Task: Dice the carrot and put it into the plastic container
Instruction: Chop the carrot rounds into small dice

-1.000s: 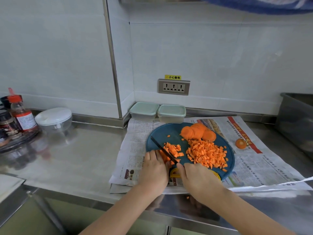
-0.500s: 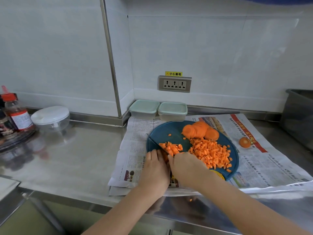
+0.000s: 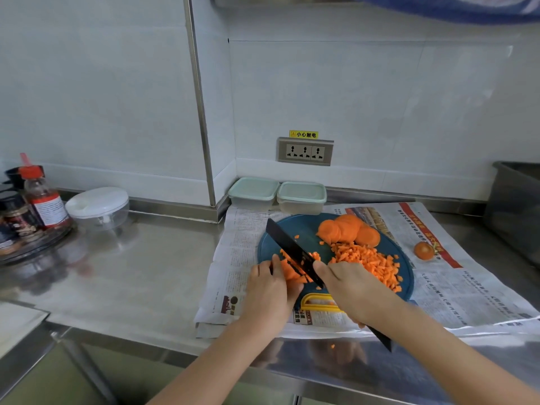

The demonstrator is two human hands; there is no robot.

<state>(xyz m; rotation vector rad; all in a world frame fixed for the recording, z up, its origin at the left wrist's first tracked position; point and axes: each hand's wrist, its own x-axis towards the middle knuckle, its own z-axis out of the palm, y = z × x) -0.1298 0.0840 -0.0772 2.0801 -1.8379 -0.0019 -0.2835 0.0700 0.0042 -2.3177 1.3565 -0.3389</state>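
The knife (image 3: 287,244) lies on a diagonal across the near left part of the round blue cutting board (image 3: 304,229). Its long axis runs from the handle end, near and to the right over the table (image 3: 140,267) edge, to the black blade's tip, which points away and to the left toward the 2 lidded plastic containers (image 3: 253,192) at the wall. The right hand (image 3: 350,290) is wrapped around the handle, with the blade coming out past its forefinger.

The left hand (image 3: 268,290) sits just left of the blade, its fingers bent down onto the carrot piece (image 3: 289,271) being cut, thumb raised beside it. That piece lies between the 2 hands, touching the blade's left face, with a few small cubes scattered around it.

The diced carrot (image 3: 365,258) forms a pile right of the blade, just beyond the right hand. Behind the pile, at the board's far edge, round carrot slices (image 3: 347,229) overlap one another. The board rests on a spread newspaper (image 3: 467,273), and 1 carrot end (image 3: 424,250) sits on the paper right of the board, apart from it. Both containers are closed and stand side by side, just behind the paper.
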